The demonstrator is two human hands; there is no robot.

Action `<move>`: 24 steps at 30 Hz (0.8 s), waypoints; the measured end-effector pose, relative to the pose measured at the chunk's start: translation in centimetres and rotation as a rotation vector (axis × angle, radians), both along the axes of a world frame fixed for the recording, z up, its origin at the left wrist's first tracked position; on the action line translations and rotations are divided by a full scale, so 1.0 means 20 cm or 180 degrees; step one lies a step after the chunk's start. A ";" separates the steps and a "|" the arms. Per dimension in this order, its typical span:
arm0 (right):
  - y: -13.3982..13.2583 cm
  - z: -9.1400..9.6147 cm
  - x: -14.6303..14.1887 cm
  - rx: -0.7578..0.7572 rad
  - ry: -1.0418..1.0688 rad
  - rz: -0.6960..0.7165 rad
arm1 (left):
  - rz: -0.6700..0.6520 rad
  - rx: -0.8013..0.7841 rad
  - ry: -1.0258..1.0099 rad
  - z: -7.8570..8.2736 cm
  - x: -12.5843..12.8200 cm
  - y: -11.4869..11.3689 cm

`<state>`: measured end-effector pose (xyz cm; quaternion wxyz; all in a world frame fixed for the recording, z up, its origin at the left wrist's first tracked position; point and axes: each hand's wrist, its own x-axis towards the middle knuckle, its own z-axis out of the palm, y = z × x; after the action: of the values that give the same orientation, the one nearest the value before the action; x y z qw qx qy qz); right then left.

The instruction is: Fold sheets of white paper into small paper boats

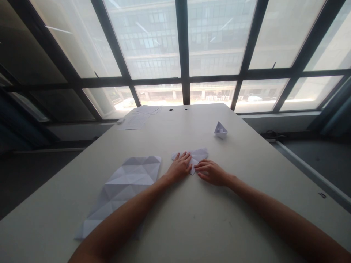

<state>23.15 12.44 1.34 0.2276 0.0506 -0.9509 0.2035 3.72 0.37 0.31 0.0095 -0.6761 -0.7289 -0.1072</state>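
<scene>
Forearms (117,219) lay across my white table (192,219). My left hand (179,168) rested on the folded paper (199,155), fingers (184,157) slightly apart; my right hand (211,172) touched its lower tip, fingers (201,168) nearly together. 1 creased sheet (128,182) lay left; 1 paper boat (221,130) stood farther ahead.

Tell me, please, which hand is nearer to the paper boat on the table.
Right hand: it lies nearer the person than the paper boat. The left hand is farther, on the folded paper, off to the boat's side.
</scene>
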 end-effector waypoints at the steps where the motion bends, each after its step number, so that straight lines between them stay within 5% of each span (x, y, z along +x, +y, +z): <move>1: 0.00 0.00 0.00 -0.0032 -0.0001 0.0089 | 0.0001 -0.0016 -0.0030 0.00 0.00 0.00; 12: 0.02 -0.05 -0.02 -0.0485 0.0019 0.0066 | -0.0002 -0.0077 -0.0128 -0.03 -0.02 0.01; 20: 0.05 -0.09 -0.03 0.0073 -0.0379 -0.0678 | 0.0019 -0.0126 -0.0107 -0.03 -0.02 0.01; 24: 0.06 -0.10 -0.03 0.0127 -0.0423 -0.0709 | 0.0013 -0.0134 -0.0091 -0.02 -0.01 0.00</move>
<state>22.64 13.72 -0.59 0.1843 -0.0644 -0.9675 0.1609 3.54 0.41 -0.10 -0.0149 -0.6731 -0.7324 -0.1016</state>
